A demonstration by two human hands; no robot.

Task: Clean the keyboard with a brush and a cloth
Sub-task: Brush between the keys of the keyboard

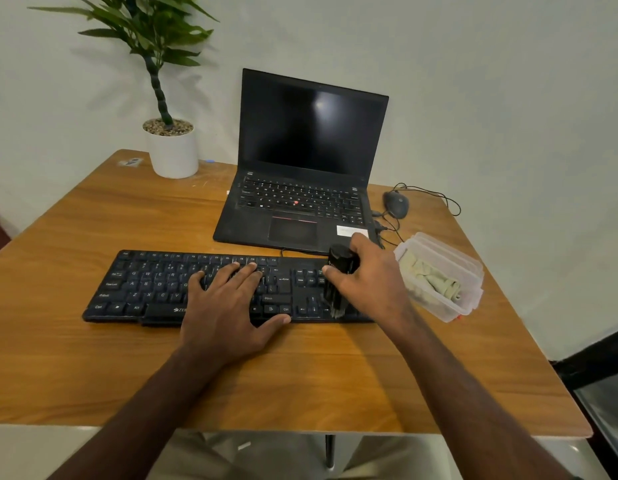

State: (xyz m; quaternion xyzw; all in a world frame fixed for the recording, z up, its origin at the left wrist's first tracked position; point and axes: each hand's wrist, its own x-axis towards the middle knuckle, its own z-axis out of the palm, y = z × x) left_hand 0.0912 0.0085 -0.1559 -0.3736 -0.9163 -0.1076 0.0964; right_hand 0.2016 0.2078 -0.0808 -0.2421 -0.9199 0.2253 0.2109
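Note:
A black keyboard [145, 289] lies across the wooden table [93, 375] in front of me. My left hand [228, 306] rests flat on its middle keys, fingers spread. My right hand [366, 278] grips a black brush [338, 271] over the keyboard's right end, with the dark bristles pointing down onto the keys near the arrow block. A pale green cloth [432, 278] lies bunched inside a clear plastic container [470, 268] just right of the keyboard.
An open black laptop [311, 161] with a dark screen stands behind the keyboard. A wired mouse [397, 203] and its cable lie to the laptop's right. A potted plant in a white pot [174, 154] stands at the back left.

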